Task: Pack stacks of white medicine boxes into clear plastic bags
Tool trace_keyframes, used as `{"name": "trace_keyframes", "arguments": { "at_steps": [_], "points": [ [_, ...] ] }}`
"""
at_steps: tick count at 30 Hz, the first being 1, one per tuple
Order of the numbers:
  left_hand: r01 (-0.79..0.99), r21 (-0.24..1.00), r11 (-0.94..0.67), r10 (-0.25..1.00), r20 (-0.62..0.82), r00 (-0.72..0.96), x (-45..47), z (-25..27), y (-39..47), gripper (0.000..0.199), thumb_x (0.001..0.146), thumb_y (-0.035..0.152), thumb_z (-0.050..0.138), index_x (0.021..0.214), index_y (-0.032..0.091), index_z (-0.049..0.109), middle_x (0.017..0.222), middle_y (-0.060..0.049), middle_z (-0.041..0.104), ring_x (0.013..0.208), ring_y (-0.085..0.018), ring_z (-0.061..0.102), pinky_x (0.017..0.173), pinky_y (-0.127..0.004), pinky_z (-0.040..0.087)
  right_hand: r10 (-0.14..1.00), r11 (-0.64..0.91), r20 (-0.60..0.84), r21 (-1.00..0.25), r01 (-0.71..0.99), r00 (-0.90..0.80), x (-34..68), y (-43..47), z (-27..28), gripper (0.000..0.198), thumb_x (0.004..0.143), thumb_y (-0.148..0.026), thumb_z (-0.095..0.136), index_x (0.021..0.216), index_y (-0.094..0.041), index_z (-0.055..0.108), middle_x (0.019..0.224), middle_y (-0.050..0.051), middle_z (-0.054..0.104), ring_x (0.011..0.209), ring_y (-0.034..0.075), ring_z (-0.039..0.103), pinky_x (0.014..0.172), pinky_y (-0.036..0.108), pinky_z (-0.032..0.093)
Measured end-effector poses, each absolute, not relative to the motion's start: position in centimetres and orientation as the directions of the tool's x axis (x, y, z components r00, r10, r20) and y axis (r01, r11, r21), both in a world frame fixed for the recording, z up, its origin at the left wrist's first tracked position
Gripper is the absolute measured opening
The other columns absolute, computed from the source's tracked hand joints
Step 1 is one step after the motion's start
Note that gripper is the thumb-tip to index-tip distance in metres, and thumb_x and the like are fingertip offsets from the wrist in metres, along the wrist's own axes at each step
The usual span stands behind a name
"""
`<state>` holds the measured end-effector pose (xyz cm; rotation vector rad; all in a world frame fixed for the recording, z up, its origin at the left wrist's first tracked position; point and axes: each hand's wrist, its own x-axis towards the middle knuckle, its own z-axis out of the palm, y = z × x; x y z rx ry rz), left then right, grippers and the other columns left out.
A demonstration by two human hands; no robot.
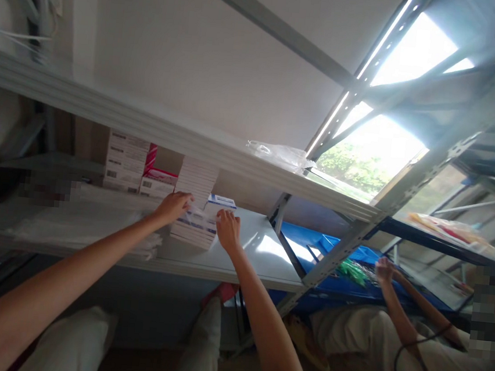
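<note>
Film (201, 214) hangs at the box stack (192, 237) on the shelf (244, 257). My L grip (190, 198) pinches it; R grip (222, 216) curls beside it, can't tell if holding. Prob. v. light, soft, slippery, tears easily; best taken nr edges, w/ gentle pinch.

Upper shelf (160, 133): is running aslant across the view.
Clear plastic (279, 155): is lying on the upper shelf, near its right end.
Window (377, 148): is glaring behind the upper shelf's right end.
Blue tray (361, 253): is sitting below and right of the upper shelf, a green bundle (353, 270) resting just beside it.
Co-worker (377, 338): is wearing light clothing, lower right of the upper shelf.
</note>
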<state>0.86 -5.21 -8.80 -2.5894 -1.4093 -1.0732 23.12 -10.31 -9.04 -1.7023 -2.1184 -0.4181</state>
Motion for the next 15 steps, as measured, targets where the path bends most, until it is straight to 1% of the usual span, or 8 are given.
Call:
{"name": "trace_keyframes", "arguments": {
  "at_steps": [2,5,7,8,10,11,13,15],
  "points": [
    [0.760,0.359,-0.542,0.770,0.574,0.278,-0.9,-8.9,-4.7,0.018,0.083,0.024,0.052,0.091,0.018,0.066,0.091,-0.008,0.069,0.089,-0.022,0.062,0.081,-0.031,0.045,0.867,0.151,0.491,-0.106,0.983,-0.080,24.2,-9.8,-9.3,0.021,0.091,-0.015,0.044,0.105,-0.022,0.057,0.107,0.006,0.063,0.102,0.021,0.053,0.086,0.034,0.036],
    [0.731,0.538,-0.420,0.815,0.578,0.043,-3.8,-9.1,-4.2,0.021,0.085,0.029,0.048,0.088,0.016,0.065,0.089,-0.007,0.069,0.081,-0.021,0.062,0.077,-0.030,0.047,0.867,0.078,0.493,-0.275,0.958,0.071,26.0,-9.0,-9.5,0.026,0.089,-0.014,0.040,0.101,-0.024,0.061,0.110,0.006,0.060,0.104,0.021,0.052,0.085,0.035,0.038],
    [0.686,0.630,-0.365,0.805,0.584,-0.108,-5.2,-9.1,-4.4,0.021,0.085,0.027,0.048,0.090,0.015,0.064,0.088,-0.007,0.069,0.076,-0.020,0.062,0.075,-0.030,0.047,0.825,0.056,0.543,-0.353,0.934,0.156,26.9,-9.0,-9.2,0.032,0.085,-0.010,0.039,0.101,-0.023,0.063,0.113,0.008,0.058,0.107,0.022,0.049,0.087,0.036,0.039],
    [0.684,0.634,-0.360,0.778,0.609,-0.155,-5.6,-9.0,-4.8,0.021,0.086,0.026,0.047,0.090,0.014,0.064,0.089,-0.008,0.068,0.077,-0.020,0.062,0.077,-0.032,0.047,0.785,0.063,0.594,-0.358,0.931,0.176,27.2,-9.2,-8.9,0.037,0.081,-0.006,0.038,0.104,-0.022,0.063,0.118,0.009,0.055,0.111,0.023,0.047,0.089,0.038,0.039],
    [0.731,0.548,-0.407,0.683,0.714,-0.155,-5.5,-8.8,-6.1,0.021,0.088,0.023,0.045,0.091,0.014,0.064,0.094,-0.010,0.066,0.086,-0.023,0.061,0.083,-0.036,0.046,0.692,0.128,0.712,-0.283,0.951,0.119,27.1,-10.2,-8.1,0.051,0.073,0.000,0.038,0.114,-0.022,0.060,0.129,0.010,0.048,0.122,0.024,0.040,0.095,0.041,0.036],
    [0.765,0.454,-0.458,0.623,0.778,-0.088,-4.9,-8.7,-6.8,0.022,0.090,0.021,0.043,0.093,0.015,0.064,0.099,-0.011,0.064,0.093,-0.024,0.059,0.087,-0.038,0.045,0.654,0.182,0.755,-0.213,0.960,0.043,26.7,-10.8,-7.6,0.057,0.070,0.003,0.038,0.117,-0.022,0.059,0.134,0.010,0.044,0.126,0.025,0.036,0.098,0.043,0.034],
    [0.764,0.202,-0.613,0.527,0.824,0.205,-3.1,-8.6,-8.1,0.024,0.092,0.017,0.041,0.101,0.016,0.063,0.108,-0.011,0.062,0.105,-0.024,0.056,0.094,-0.039,0.042,0.624,0.335,0.760,-0.049,0.941,-0.182,25.0,-11.9,-6.9,0.058,0.072,0.005,0.037,0.119,-0.022,0.058,0.135,0.009,0.044,0.127,0.023,0.036,0.102,0.042,0.032],
    [0.641,-0.015,-0.768,0.456,0.690,0.562,-1.0,-8.7,-8.7,0.029,0.092,0.009,0.037,0.106,0.018,0.061,0.108,-0.009,0.063,0.107,-0.021,0.056,0.094,-0.035,0.041,0.622,0.510,0.649,0.089,0.856,-0.438,22.7,-12.5,-6.5,0.049,0.078,0.003,0.037,0.117,-0.020,0.058,0.128,0.009,0.052,0.120,0.021,0.043,0.100,0.036,0.035]
  ]
}}
